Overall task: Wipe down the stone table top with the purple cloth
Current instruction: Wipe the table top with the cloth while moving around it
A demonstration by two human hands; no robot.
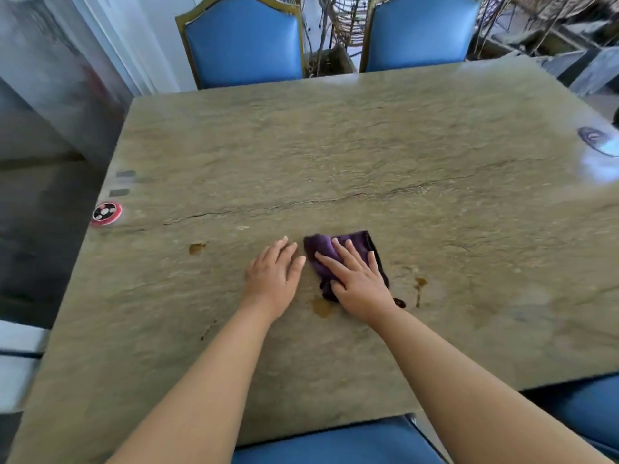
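The purple cloth lies bunched on the greenish stone table top, near the middle of the front half. My right hand presses flat on it with fingers spread. My left hand rests flat on the bare stone just left of the cloth, holding nothing. Brown spill marks show around the cloth: one under my right wrist, one to the right, one to the left.
A round red and black disc sits at the table's left edge, with two grey strips behind it. An oval object lies at the right edge. Blue chairs stand at the far side and another blue seat at the near side.
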